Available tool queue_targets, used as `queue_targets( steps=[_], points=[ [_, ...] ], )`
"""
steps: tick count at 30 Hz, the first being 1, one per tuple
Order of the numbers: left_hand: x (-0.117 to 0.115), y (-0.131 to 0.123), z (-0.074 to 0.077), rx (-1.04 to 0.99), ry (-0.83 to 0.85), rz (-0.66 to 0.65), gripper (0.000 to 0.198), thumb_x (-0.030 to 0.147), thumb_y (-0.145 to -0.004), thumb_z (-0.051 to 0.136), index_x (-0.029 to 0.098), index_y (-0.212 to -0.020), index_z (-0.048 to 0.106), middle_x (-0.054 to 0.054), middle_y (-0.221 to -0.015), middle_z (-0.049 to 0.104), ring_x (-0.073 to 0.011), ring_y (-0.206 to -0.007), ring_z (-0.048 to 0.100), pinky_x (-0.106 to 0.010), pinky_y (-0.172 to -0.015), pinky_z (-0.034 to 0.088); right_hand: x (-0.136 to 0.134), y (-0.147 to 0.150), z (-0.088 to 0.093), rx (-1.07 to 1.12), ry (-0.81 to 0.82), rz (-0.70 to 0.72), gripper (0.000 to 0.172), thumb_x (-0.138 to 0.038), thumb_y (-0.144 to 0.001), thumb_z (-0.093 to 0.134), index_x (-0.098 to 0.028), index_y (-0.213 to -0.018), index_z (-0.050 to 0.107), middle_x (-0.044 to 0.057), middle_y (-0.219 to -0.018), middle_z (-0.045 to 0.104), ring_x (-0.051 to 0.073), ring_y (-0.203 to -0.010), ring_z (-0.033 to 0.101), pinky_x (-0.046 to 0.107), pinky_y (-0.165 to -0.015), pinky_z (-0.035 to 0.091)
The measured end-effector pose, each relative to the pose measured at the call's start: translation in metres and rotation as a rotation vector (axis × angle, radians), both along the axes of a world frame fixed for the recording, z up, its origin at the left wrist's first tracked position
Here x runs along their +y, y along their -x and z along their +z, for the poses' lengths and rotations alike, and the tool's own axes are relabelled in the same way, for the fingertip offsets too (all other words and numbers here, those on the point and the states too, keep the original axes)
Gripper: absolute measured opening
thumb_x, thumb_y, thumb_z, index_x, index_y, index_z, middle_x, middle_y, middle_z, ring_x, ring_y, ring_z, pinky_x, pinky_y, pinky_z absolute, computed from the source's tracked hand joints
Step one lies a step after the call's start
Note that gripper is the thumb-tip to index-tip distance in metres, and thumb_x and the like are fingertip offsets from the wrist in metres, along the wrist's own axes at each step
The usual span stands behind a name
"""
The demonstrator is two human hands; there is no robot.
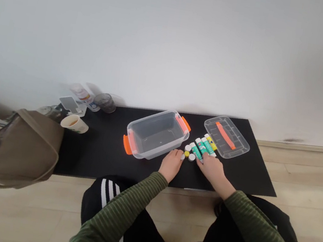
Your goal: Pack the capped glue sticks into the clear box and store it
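My left hand (172, 164) is closed, fingers curled down onto a small white round cap (182, 157) at the box's near right corner. Beside it lie a yellow round cap (186, 153) and white round caps (191, 157). Fingers bent, my right hand (213, 169) grips the near end of a green-and-white glue stick (201, 145), one of several lying side by side. A yellow stick (211, 142) lies at the far side of that row. Left of the hands stands a clear plastic box (151, 154) without its lid, orange latches out at both ends.
A clear lid (239, 149) with an orange handle lies to the right, against the sticks. Toward the left end of the black table (90, 154) are a paper cup (74, 124) of drink, a dark glass (105, 102), a bottle (84, 95) and a brown bag (30, 144). A wall stands behind.
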State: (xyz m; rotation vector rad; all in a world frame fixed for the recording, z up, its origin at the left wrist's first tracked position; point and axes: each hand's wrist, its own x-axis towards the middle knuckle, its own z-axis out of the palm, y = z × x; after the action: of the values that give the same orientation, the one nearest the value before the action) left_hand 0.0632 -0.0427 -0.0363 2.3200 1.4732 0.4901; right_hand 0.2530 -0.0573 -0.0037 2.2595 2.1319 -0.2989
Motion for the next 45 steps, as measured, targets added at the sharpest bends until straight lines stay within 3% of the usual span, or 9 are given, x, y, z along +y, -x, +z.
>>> queue_targets(
  steps=[6, 12, 15, 19, 22, 25, 32, 45],
  points=[
    [0.002, 0.001, 0.002, -0.086, 0.039, 0.028, 0.029, 0.013, -0.088, 0.052, 0.017, -0.117, 0.054, -0.014, -0.112, 0.059, -0.0272, -0.109, 0.057, -0.042, -0.097, 0.045, 0.0, 0.005, -0.005, 0.003, 0.005, 0.011, 0.033, -0.045, -0.093, 0.048, -0.016, -0.093, 0.066, 0.017, -0.083, 0.071, 0.028, -0.078, 0.07, 0.033, -0.065, 0.05],
    [0.004, 0.007, 0.014, -0.333, 0.162, 0.108, 0.018, 0.014, -0.086, 0.056, 0.019, -0.103, 0.059, -0.009, -0.105, 0.064, -0.0241, -0.102, 0.061, -0.042, -0.096, 0.047, 0.002, -0.006, -0.006, 0.08, -0.019, -0.009, 0.029, -0.042, -0.09, 0.051, -0.017, -0.09, 0.066, 0.017, -0.081, 0.07, 0.031, -0.076, 0.069, 0.037, -0.064, 0.048],
    [0.004, 0.008, 0.019, -0.563, 0.28, 0.173, 0.018, 0.016, -0.085, 0.059, 0.019, -0.103, 0.06, -0.008, -0.104, 0.067, -0.0218, -0.098, 0.063, -0.042, -0.095, 0.048, -0.003, -0.016, 0.001, 0.184, -0.106, -0.011, 0.028, -0.043, -0.089, 0.05, -0.019, -0.083, 0.064, 0.011, -0.073, 0.069, 0.028, -0.071, 0.069, 0.035, -0.064, 0.047],
    [0.001, 0.005, 0.024, -1.063, 0.521, 0.246, 0.023, 0.024, -0.082, 0.069, 0.017, -0.102, 0.061, -0.009, -0.107, 0.069, -0.0198, -0.099, 0.066, -0.04, -0.097, 0.048, -0.018, -0.023, 0.015, 0.503, -0.149, 0.03, 0.025, -0.043, -0.09, 0.05, -0.022, -0.085, 0.062, 0.001, -0.064, 0.066, 0.019, -0.06, 0.067, 0.029, -0.062, 0.047],
    [-0.002, 0.003, 0.031, -1.423, 0.812, 0.26, 0.029, 0.034, -0.081, 0.072, 0.015, -0.101, 0.062, -0.011, -0.107, 0.071, -0.0216, -0.102, 0.068, -0.041, -0.1, 0.048, -0.029, -0.021, 0.022, 0.649, -0.113, 0.077, 0.024, -0.043, -0.09, 0.051, -0.021, -0.093, 0.06, 0.0, -0.069, 0.068, 0.017, -0.06, 0.067, 0.027, -0.062, 0.047],
    [-0.003, 0.004, 0.038, -1.594, 0.99, 0.253, 0.029, 0.035, -0.083, 0.071, 0.014, -0.102, 0.065, -0.012, -0.108, 0.072, -0.022, -0.102, 0.069, -0.041, -0.103, 0.047, -0.037, -0.017, 0.022, 0.646, -0.122, 0.176, 0.025, -0.042, -0.091, 0.05, -0.02, -0.099, 0.059, 0.002, -0.074, 0.069, 0.018, -0.066, 0.066, 0.028, -0.066, 0.047],
    [-0.002, 0.007, 0.043, -1.636, 1.044, 0.269, 0.019, 0.028, -0.081, 0.075, 0.015, -0.09, 0.066, -0.006, -0.094, 0.074, -0.0153, -0.087, 0.07, -0.038, -0.101, 0.05, -0.041, -0.017, 0.018, 0.59, -0.151, 0.239, 0.024, -0.039, -0.091, 0.05, -0.019, -0.099, 0.06, 0.002, -0.075, 0.065, 0.017, -0.064, 0.062, 0.027, -0.064, 0.045],
    [-0.004, 0.006, 0.041, -1.546, 0.902, 0.279, 0.033, 0.029, -0.067, 0.086, 0.013, -0.093, 0.071, -0.005, -0.094, 0.073, -0.0161, -0.09, 0.069, -0.039, -0.098, 0.051, -0.041, -0.022, 0.022, 0.57, -0.294, 0.228, 0.024, -0.031, -0.086, 0.056, -0.019, -0.106, 0.063, 0.006, -0.093, 0.068, 0.018, -0.075, 0.063, 0.028, -0.072, 0.049]
  ],
)
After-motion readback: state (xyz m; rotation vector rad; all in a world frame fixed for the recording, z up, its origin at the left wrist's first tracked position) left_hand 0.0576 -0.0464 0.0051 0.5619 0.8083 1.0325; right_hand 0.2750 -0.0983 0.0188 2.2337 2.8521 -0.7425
